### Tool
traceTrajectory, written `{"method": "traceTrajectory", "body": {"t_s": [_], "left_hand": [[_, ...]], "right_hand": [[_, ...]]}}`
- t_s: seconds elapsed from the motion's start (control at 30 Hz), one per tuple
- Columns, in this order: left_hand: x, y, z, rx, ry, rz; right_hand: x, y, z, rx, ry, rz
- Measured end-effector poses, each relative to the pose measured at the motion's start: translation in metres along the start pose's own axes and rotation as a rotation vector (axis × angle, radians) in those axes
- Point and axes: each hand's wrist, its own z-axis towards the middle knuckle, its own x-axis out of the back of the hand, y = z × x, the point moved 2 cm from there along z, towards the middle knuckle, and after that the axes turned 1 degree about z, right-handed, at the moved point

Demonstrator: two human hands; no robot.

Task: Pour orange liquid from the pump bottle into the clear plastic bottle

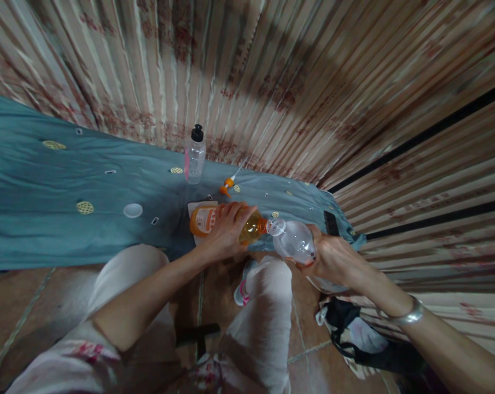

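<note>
Two bottles are meeting neck to mouth. Orange bottle [251, 229], amber liquid showing inside, is pointing its neck rightward over the near part of the surface [120, 183]. Clear bottle [294, 241] is facing it from the right; rims touching or just apart, cannot tell. Left hand [233, 221] is wrapping round the orange bottle's middle, fingers closed on it. Right hand [327, 251] is curling round the clear bottle's far end, gripping it.

Handling, by judgement: orange bottle is probably carrying most weight, its load shifting with tilt. Walls are looking like smooth plastic, likely slippery if wet. Mid-body is seeming the best hold. Clear bottle is likely feeling light and denting easily; the broad body is offering the safer grip.

Patterned teal cloth is covering the surface. Beyond the orange bottle, an orange pump top [227, 186] is lying; beyond and left of it, a black-capped bottle [195, 161] is standing. Left of it, a white disc [133, 210] is resting. Behind it all, a pleated curtain [247, 93] is hanging; below, tiled floor [307, 342] is showing.
</note>
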Motion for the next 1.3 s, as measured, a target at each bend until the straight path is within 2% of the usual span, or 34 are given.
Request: {"method": "traceTrajectory", "body": {"t_s": [0.5, 1.3], "left_hand": [[-0.0012, -0.0004, 0.0006, -0.001, 0.011, -0.049], [-0.0001, 0.0006, 0.0006, -0.003, 0.008, -0.027]], "right_hand": [[-0.0011, 0.0015, -0.0013, 0.004, 0.013, -0.009], [0.0034, -0.0010, -0.0006, -0.021, -0.048, 0.016]]}}
